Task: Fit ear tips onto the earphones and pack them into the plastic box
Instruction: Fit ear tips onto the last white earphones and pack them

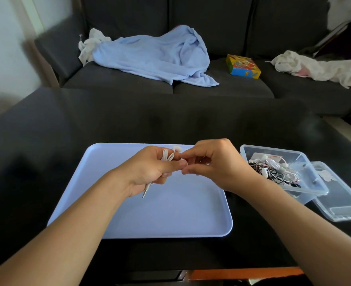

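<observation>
1 tray point(170, 213), 1 plastic box point(306, 182), 1 lid point(344, 203), perhaps 1 bundled earphone point(167, 155)

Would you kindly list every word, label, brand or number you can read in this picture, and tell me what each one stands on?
No text can be read.
Colourful box on the sofa: printed pictures and perhaps lettering, too blurred to read.
Lid beside the plastic box: pale sticker, no legible words.

dim, soft daylight | corners blurred | wide-angle edge warp
</observation>
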Action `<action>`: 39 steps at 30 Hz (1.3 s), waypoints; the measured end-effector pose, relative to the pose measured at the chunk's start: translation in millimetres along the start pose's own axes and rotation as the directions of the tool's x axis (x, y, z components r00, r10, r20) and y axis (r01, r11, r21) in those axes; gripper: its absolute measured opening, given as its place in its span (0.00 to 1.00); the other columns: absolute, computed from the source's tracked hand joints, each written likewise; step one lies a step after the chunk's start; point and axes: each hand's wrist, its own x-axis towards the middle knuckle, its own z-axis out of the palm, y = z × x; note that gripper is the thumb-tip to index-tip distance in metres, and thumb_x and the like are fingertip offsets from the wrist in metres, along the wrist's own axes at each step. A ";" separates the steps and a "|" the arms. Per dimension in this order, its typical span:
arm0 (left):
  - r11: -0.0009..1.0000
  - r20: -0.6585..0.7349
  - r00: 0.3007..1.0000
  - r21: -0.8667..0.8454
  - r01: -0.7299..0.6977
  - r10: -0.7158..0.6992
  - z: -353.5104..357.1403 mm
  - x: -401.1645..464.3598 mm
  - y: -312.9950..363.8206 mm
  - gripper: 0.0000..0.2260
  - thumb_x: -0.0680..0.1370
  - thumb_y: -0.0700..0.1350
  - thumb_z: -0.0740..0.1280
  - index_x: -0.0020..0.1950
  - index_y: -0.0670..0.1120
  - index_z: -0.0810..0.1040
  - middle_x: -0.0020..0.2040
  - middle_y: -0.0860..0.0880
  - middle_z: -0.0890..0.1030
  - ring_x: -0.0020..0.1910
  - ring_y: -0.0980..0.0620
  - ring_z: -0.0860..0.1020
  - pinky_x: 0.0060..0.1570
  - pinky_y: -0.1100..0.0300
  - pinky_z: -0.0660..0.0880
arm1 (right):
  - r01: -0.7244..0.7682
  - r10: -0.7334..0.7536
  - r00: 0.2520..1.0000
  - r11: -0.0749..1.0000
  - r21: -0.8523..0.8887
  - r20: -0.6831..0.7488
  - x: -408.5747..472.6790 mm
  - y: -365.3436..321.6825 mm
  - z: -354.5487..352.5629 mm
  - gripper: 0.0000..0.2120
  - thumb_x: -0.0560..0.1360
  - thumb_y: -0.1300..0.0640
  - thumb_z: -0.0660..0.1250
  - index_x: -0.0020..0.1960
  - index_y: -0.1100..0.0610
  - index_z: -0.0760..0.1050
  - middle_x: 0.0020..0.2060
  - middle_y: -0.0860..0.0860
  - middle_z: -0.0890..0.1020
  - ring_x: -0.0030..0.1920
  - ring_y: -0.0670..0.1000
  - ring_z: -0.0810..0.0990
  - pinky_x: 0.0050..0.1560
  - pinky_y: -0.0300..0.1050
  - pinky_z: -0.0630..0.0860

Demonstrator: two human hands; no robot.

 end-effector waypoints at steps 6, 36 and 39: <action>0.991 0.088 0.995 -0.117 0.064 -0.054 -4.6 -0.3 1.5 0.06 0.72 0.44 0.74 0.44 0.41 0.84 0.26 0.51 0.69 0.25 0.56 0.62 0.22 0.67 0.60 | 0.064 -0.062 0.997 0.997 -0.035 0.041 1.8 -2.9 -2.9 0.10 0.72 0.60 0.77 0.54 0.56 0.86 0.37 0.47 0.81 0.37 0.43 0.79 0.37 0.31 0.74; 0.876 0.106 0.987 -0.455 0.159 -0.124 0.4 -5.4 3.7 0.07 0.68 0.44 0.73 0.44 0.42 0.83 0.36 0.48 0.79 0.25 0.59 0.63 0.19 0.72 0.59 | -0.203 0.261 0.965 0.828 0.523 -0.039 -7.3 -10.3 4.2 0.12 0.72 0.62 0.74 0.55 0.61 0.84 0.41 0.55 0.87 0.38 0.52 0.86 0.41 0.40 0.82; 0.825 0.068 0.992 -0.550 0.129 -0.110 10.3 -2.0 8.5 0.07 0.70 0.45 0.73 0.44 0.43 0.85 0.35 0.49 0.79 0.25 0.58 0.63 0.19 0.72 0.59 | -0.109 0.190 0.955 0.939 0.327 -0.229 -9.2 -11.1 6.3 0.13 0.71 0.62 0.77 0.56 0.59 0.84 0.41 0.50 0.87 0.39 0.48 0.86 0.42 0.38 0.82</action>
